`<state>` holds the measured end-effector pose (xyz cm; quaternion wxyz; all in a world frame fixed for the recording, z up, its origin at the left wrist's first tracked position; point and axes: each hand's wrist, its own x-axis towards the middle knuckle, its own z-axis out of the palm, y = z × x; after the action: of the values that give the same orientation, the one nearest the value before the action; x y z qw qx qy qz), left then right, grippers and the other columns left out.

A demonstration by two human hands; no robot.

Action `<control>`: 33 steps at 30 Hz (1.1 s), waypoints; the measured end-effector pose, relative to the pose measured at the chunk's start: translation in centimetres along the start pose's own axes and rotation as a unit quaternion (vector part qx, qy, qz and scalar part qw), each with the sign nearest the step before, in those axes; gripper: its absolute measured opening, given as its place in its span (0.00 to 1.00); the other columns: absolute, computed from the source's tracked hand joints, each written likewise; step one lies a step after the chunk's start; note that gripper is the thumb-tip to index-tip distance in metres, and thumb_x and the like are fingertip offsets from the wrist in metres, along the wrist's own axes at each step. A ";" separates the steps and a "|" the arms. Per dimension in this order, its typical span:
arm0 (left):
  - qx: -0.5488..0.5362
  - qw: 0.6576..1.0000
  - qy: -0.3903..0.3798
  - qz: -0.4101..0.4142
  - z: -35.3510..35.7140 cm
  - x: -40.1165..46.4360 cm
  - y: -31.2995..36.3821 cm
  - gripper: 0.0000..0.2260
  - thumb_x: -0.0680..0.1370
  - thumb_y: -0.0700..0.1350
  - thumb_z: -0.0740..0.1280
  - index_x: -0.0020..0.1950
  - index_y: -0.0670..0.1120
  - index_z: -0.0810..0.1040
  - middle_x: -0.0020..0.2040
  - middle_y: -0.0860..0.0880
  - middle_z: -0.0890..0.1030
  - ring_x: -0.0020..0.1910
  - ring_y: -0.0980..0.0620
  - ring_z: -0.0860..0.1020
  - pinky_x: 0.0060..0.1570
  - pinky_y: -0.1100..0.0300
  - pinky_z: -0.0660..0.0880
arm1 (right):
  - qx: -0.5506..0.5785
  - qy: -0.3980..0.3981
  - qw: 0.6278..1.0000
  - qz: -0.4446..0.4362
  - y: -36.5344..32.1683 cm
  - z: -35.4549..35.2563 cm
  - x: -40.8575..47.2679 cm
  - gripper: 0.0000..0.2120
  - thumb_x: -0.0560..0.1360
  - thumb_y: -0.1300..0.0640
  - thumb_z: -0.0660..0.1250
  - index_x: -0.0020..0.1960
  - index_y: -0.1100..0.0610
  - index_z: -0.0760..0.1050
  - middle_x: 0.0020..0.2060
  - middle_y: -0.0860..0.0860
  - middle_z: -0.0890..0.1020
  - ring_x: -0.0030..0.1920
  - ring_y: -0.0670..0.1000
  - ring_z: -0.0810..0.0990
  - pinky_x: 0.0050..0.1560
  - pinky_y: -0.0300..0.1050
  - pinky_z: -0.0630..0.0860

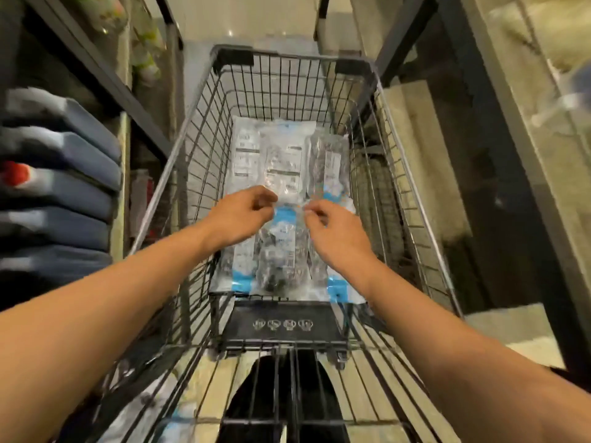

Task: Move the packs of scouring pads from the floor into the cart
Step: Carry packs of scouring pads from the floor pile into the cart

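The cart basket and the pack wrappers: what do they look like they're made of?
Cart basket: thin crossed rods in a dark, likely coated finish, so it looks like metal wire. Packs of scouring pads: clear glossy plastic film, judging by glare, wrinkles and the dark contents showing through, with white and blue printed labels.

- To my left, a dark shelf (105,75) holds stacked blue jugs (73,174), lying on their sides.
- One jug has a red cap (14,174).
- Higher up on that shelf I see blurred bottles (145,55) with green on them.
- To my right stands another dark rack (479,91).
- The tiled floor (412,161) is pale.
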<state>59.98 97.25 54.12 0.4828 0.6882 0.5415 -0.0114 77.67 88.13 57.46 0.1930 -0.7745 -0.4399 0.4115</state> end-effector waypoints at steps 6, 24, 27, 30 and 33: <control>-0.098 0.995 0.014 -0.003 -1.1 -14.6 1.6 0.08 0.82 0.44 0.69 0.61 0.53 0.82 0.56 0.55 0.85 0.55 0.59 0.82 0.59 0.59 0.78 | 0.075 -0.033 0.997 -0.016 -2.0 -1.5 -14.3 0.07 0.84 0.50 0.66 0.55 0.47 0.83 0.49 0.39 0.84 0.48 0.41 0.81 0.51 0.30 0.75; -0.297 0.914 0.272 -0.045 0.2 -42.0 4.0 0.08 0.83 0.40 0.67 0.54 0.50 0.84 0.48 0.52 0.88 0.44 0.59 0.85 0.45 0.71 0.76 | 0.197 -0.103 0.973 -0.056 -3.8 -4.6 -30.3 0.06 0.82 0.55 0.69 0.49 0.49 0.84 0.46 0.47 0.89 0.45 0.49 0.88 0.48 0.47 0.78; -0.309 0.884 0.342 -0.078 2.2 -46.1 3.8 0.09 0.83 0.40 0.66 0.55 0.50 0.84 0.49 0.52 0.88 0.46 0.56 0.85 0.49 0.60 0.78 | 0.168 -0.145 0.970 -0.097 -3.7 -5.4 -31.3 0.05 0.82 0.55 0.69 0.52 0.49 0.84 0.47 0.46 0.89 0.45 0.48 0.88 0.47 0.44 0.80; -0.317 0.851 0.399 -0.125 6.2 -50.3 3.7 0.09 0.83 0.40 0.66 0.55 0.51 0.84 0.49 0.54 0.87 0.47 0.57 0.85 0.50 0.56 0.79 | 0.130 -0.195 0.962 -0.139 -2.9 -6.3 -32.2 0.05 0.82 0.53 0.69 0.53 0.48 0.84 0.49 0.47 0.88 0.45 0.46 0.88 0.51 0.46 0.82; -0.363 0.792 0.458 -0.177 11.2 -54.8 3.2 0.08 0.84 0.41 0.65 0.55 0.50 0.84 0.50 0.53 0.88 0.48 0.54 0.85 0.49 0.56 0.78 | 0.085 -0.264 0.940 -0.198 -2.6 -7.0 -33.4 0.06 0.82 0.53 0.68 0.54 0.47 0.84 0.49 0.48 0.88 0.47 0.47 0.87 0.56 0.51 0.83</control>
<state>45.38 49.60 79.72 0.3817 0.2787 0.7762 0.4173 72.83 61.95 78.91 0.2128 -0.5160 -0.5829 0.5905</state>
